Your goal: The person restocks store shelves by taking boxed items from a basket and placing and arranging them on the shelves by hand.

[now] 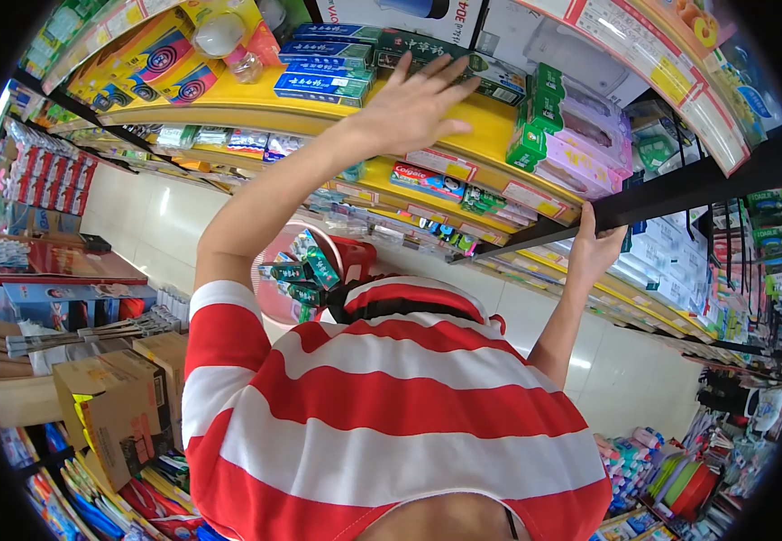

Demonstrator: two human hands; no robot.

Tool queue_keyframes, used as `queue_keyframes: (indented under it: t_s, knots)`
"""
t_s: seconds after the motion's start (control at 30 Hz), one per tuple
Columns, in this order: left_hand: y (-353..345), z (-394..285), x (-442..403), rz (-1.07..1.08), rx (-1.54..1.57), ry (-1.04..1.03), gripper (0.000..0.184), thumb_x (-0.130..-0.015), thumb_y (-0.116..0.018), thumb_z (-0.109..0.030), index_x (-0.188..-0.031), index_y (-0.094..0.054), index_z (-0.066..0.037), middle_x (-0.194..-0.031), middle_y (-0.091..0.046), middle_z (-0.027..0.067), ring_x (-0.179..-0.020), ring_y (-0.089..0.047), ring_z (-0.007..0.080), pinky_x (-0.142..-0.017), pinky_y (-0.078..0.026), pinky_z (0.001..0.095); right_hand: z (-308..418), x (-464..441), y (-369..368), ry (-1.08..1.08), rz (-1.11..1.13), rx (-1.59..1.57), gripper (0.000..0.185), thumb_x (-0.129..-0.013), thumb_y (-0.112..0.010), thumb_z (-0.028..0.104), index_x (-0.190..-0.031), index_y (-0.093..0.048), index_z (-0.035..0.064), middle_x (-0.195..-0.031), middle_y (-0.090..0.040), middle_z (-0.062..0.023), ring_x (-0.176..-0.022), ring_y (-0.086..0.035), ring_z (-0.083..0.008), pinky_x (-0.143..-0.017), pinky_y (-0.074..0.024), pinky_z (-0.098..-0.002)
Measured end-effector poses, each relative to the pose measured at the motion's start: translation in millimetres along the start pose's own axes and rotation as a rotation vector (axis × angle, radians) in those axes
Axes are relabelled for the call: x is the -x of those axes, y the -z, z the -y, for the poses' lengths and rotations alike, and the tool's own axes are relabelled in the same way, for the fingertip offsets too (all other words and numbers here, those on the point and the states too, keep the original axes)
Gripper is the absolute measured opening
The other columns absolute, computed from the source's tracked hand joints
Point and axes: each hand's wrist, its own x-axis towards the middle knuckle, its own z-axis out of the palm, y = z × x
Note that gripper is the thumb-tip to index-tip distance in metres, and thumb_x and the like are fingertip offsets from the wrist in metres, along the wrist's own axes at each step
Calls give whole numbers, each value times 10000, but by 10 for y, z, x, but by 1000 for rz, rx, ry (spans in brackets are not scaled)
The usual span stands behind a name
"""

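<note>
The left hand reaches over the yellow shelf with its fingers spread wide and extended, the thumb held off to the side. They lie over the dark green box at the back of the shelf and seem to touch it; they are not closed around anything. Just left of that box stand stacked blue boxes; to its right are green boxes and pink packs.

The right hand is at the black bar, thumb and forefinger parted against it; the other fingers are partly hidden, so I cannot tell whether it grips.

Below the left forearm, a pink basket on the floor holds several green cartons, lying at different angles. Left of the striped shirt sits a cardboard box; its contents cannot be made out.
</note>
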Motion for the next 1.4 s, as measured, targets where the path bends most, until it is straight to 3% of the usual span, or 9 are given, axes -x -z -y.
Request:
queue_keyframes:
  t_s: [0.03,0.23,0.43,0.63,0.77,0.97,1.17,1.4]
  knots:
    - [-91,-1,-8,10,-35,8,656,-897,-383,-533,-1408,-281,-134,-1491,-153,107,-1378,-133,278,-1077,-118,557,13,6,1,-2,-2,7,376,-789,-679,89,-1080,-510,-78,-937,-620,-154,-819,-600,-196,-749,-459,-294]
    - [-130,-87,-19,-1,-103,54,653,-885,-392,-549,-1376,-348,-120,-1489,-162,103,-1379,-134,266,-1077,-134,551,-10,9,4,-7,-1,51,374,-789,-681,95,-1076,-511,-75,-930,-619,-149,-819,-599,-194,-752,-457,-293]
    - [-188,-52,3,-79,36,71,545,-871,-525,-387,-1311,-416,-83,-1470,-217,114,-1361,-193,280,-1068,-177,547,-25,2,7,-9,3,22,361,-789,-684,97,-1059,-518,-76,-931,-619,-151,-814,-597,-187,-747,-460,-289]
    - [-110,298,132,-379,-40,291,582,-803,-621,-270,-1293,-404,-43,-1420,-306,134,-1329,-270,267,-1052,-199,555,-53,-2,-4,-5,11,-46,353,-796,-676,82,-1062,-511,-81,-947,-616,-150,-817,-596,-176,-744,-461,-278]
    - [-185,613,229,-296,-152,444,603,-794,-628,-269,-1304,-403,-40,-1387,-368,138,-1315,-298,276,-1047,-199,556,-61,-2,-18,15,-5,-67,357,-796,-680,82,-1063,-510,-82,-947,-614,-142,-812,-592,-172,-745,-459,-271]
    - [-199,671,261,-291,-220,430,542,-775,-625,-201,-1269,-446,-71,-1357,-398,142,-1294,-331,277,-1048,-218,539,-71,-5,-8,11,7,-43,357,-795,-685,88,-1058,-514,-82,-942,-613,-141,-809,-588,-168,-743,-457,-270]
    - [-179,749,232,-315,-202,417,591,-738,-653,-219,-1285,-442,-145,-1308,-435,161,-1248,-382,294,-1010,-264,538,-48,-3,6,21,14,6,353,-797,-681,85,-1059,-514,-83,-941,-611,-143,-811,-582,-172,-747,-454,-275]
    - [-178,867,112,-297,-255,447,639,-682,-696,-311,-1244,-438,-149,-1216,-457,187,-1208,-407,315,-989,-281,545,-51,4,-9,8,2,-18,359,-800,-675,73,-1070,-504,-91,-953,-610,-151,-827,-585,-177,-757,-454,-278]
